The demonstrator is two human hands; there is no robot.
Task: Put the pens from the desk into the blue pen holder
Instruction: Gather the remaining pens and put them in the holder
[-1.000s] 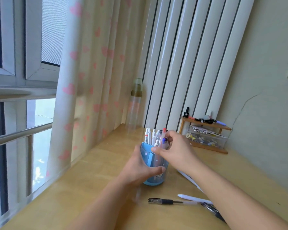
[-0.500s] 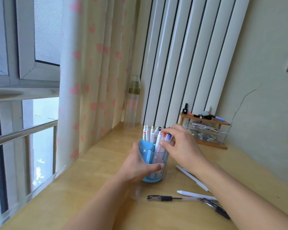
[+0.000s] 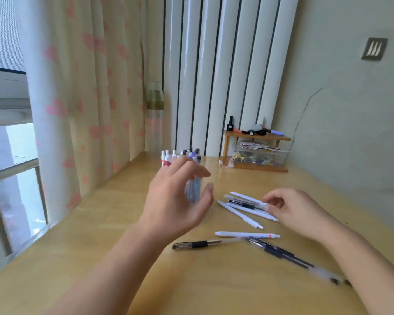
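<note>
Blue plastic of the pen holder shows between your left hand's spread, relaxed fingers; it stands upright on the bench, already well stocked. Whether that hand touches it, you cannot tell. Your right hand curls onto the loose pile of white and black pens, seemingly pinching one, so the pick-up is under way. Next, lift one clear and steer its tip between the crowded caps. Nearer you lie a white pen and two black-grip pens; a wooden shelf sits far right.
</note>
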